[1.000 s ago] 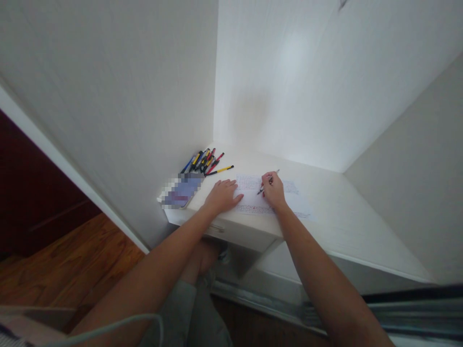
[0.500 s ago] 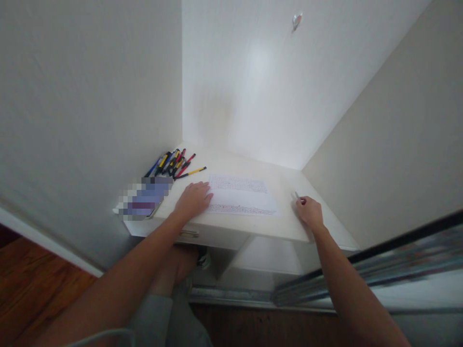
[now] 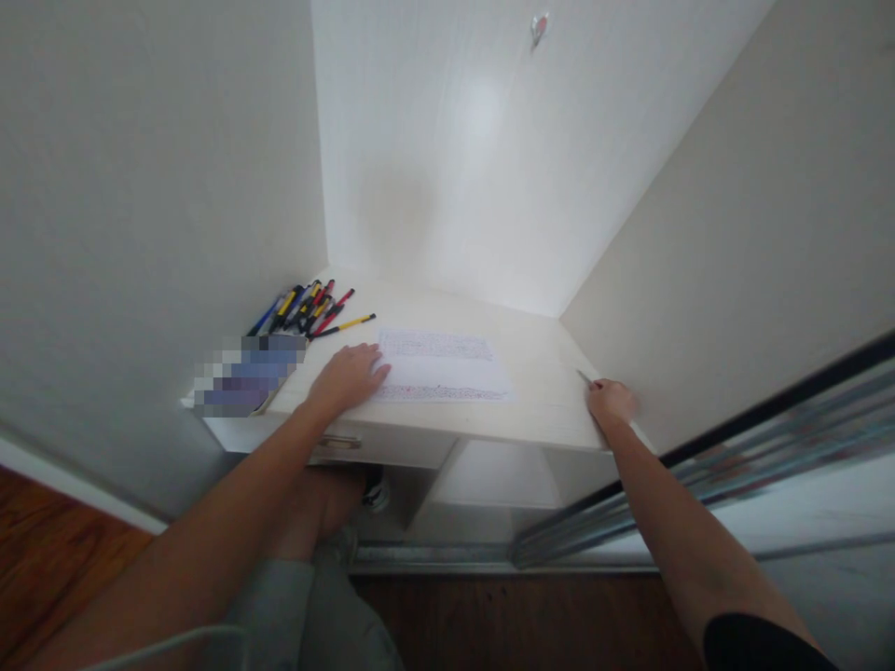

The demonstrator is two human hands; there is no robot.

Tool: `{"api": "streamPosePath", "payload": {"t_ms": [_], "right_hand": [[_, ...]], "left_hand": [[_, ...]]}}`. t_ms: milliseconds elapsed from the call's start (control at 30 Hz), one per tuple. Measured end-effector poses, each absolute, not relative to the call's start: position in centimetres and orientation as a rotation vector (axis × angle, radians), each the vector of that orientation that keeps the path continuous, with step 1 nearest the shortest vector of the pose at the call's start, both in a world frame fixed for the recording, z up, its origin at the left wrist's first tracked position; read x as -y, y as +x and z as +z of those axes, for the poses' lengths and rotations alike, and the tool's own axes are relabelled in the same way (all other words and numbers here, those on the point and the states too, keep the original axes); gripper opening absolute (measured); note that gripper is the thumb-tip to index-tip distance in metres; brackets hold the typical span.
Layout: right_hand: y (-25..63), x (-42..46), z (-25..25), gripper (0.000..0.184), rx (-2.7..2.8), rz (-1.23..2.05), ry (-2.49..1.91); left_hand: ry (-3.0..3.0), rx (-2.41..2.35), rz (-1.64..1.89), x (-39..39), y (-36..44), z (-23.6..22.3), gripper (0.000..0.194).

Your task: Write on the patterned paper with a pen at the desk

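A sheet of paper (image 3: 444, 371) lies flat on the white desk (image 3: 538, 391), with bands of small, dense writing along its top and bottom and a blank strip between. My left hand (image 3: 350, 377) rests on the sheet's left edge, fingers stretched out. Over by the desk's right edge, my right hand (image 3: 612, 401) is closed around a thin pen (image 3: 585, 377), whose tip points up and left. Most of the pen is hidden in the fist.
Several pens (image 3: 304, 308) in black, yellow, red and blue lie piled at the desk's back left. In front of them is a pixelated flat object (image 3: 252, 377), phone-like. White walls (image 3: 433, 140) enclose the desk. A drawer handle (image 3: 340, 443) sits below the front edge.
My right hand has moved right with the pen, farther from the paper and towards the desk's right edge. My left hand stays on the sheet. The whole view has shifted slightly.
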State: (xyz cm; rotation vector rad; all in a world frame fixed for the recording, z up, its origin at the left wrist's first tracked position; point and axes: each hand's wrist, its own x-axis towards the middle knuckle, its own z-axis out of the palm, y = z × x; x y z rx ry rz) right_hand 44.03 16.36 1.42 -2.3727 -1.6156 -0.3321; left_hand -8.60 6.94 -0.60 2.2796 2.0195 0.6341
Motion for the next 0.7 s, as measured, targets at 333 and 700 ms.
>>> {"api": "streamPosePath", "payload": {"t_ms": [333, 700], "right_hand": [[44.0, -16.4, 1.1, 0.038, 1.595, -0.393, -2.423], [39.2, -7.1, 1.1, 0.063, 1.716, -0.648, -2.019]], "left_hand": [[2.282, -1.917, 0.543, -3.1, -10.5, -2.0, 0.065], [2.448, -1.801, 0.749, 8.2, -11.0, -3.2, 0.05]]}}
